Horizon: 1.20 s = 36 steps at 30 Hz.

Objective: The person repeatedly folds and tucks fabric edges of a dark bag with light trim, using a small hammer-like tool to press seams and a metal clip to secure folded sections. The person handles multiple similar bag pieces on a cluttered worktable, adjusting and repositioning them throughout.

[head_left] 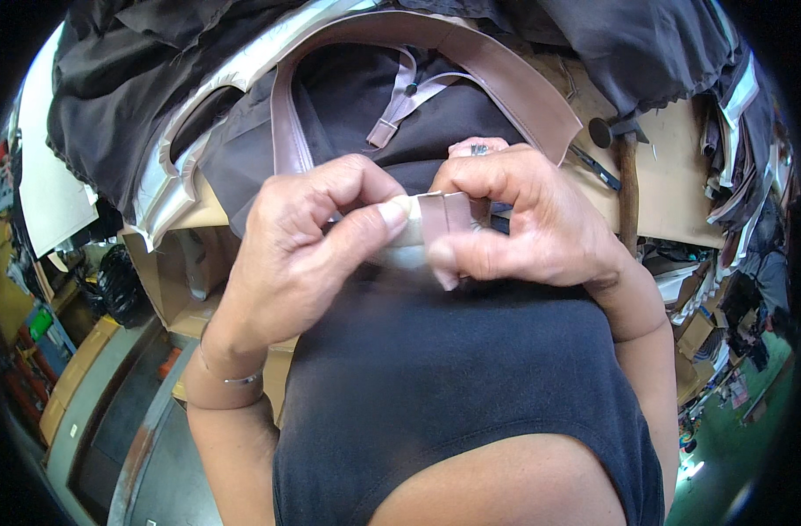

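Close in front of my body, both hands hold a mauve leather-like strip point(444, 217) with a pale cream backing. My left hand point(306, 241) pinches its cream end between thumb and forefinger. My right hand point(536, 215) grips the mauve end, with the thumb on the near face and the fingers bent behind. A fold or seam crosses the strip between the two hands. Just beyond lies a long, wide mauve strap point(427, 33), curved in an arch on dark cloth point(348, 96). Whether the held strip joins it is hidden by my hands. A thinner mauve strap point(385, 131) lies inside the arch.
Right of the strap, a hammer point(628, 180) with a wooden handle lies on the table beside a dark slim tool point(596, 167). White cut-out sheets point(168, 188) and dark fabric point(129, 96) cover the left side. Below left stands an open cardboard box point(168, 267).
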Available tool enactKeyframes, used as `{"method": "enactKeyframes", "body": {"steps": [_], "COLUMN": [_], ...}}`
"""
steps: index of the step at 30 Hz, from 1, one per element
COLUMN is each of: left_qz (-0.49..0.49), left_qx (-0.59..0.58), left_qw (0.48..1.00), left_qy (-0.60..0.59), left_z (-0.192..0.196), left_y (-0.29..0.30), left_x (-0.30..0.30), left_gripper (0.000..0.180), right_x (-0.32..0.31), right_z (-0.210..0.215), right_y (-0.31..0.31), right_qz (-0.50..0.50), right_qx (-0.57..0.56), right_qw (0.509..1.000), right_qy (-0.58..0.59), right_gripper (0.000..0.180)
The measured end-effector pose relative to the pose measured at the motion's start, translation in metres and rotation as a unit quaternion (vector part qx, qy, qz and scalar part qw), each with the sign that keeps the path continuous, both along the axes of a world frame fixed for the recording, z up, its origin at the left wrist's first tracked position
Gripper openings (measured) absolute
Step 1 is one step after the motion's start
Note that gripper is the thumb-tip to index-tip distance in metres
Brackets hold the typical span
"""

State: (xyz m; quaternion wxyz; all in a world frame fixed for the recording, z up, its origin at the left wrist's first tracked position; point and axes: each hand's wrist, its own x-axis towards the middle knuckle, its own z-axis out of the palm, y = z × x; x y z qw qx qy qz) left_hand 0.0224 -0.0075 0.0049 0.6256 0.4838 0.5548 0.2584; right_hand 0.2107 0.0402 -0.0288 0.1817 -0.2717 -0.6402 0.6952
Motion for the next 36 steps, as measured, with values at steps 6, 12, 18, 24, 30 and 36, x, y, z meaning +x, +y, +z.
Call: {"method": "enactKeyframes", "body": {"steps": [6, 12, 18, 24, 30, 36], "left_qz": [0.033, -0.005, 0.009, -0.016, -0.104, -0.048], "left_qx": [-0.017, 0.032, 0.031, 0.087, 0.057, 0.018], "left_qw": [0.997, 0.999, 0.999, 0.996, 0.990, 0.998], "left_qy": [-0.067, -0.007, -0.007, -0.013, 0.070, -0.027], "left_z": [-0.006, -0.010, -0.007, -0.006, -0.001, -0.010], "left_y": [-0.004, -0.003, -0.008, -0.005, 0.001, -0.003], "left_x": [-0.001, -0.012, -0.020, -0.017, -0.012, -0.011], "left_gripper": [0.012, 0.013, 0.012, 0.015, 0.025, 0.023], "right_x": [0.000, 0.000, 0.006, 0.001, 0.003, 0.003], "right_z": [-0.005, 0.005, 0.001, 0.009, 0.007, 0.003], "right_y": [0.002, 0.005, 0.005, 0.000, -0.001, -0.001], "right_qz": [0.041, 0.037, -0.024, -0.045, -0.044, -0.033], "right_qx": [0.118, -0.017, 0.072, 0.181, 0.164, 0.158], "right_qw": [0.992, 0.997, 0.997, 0.982, 0.985, 0.986], "right_qy": [-0.023, -0.062, 0.008, -0.019, -0.042, -0.038], "right_gripper": [0.024, 0.021, 0.013, 0.008, 0.007, 0.008]}}
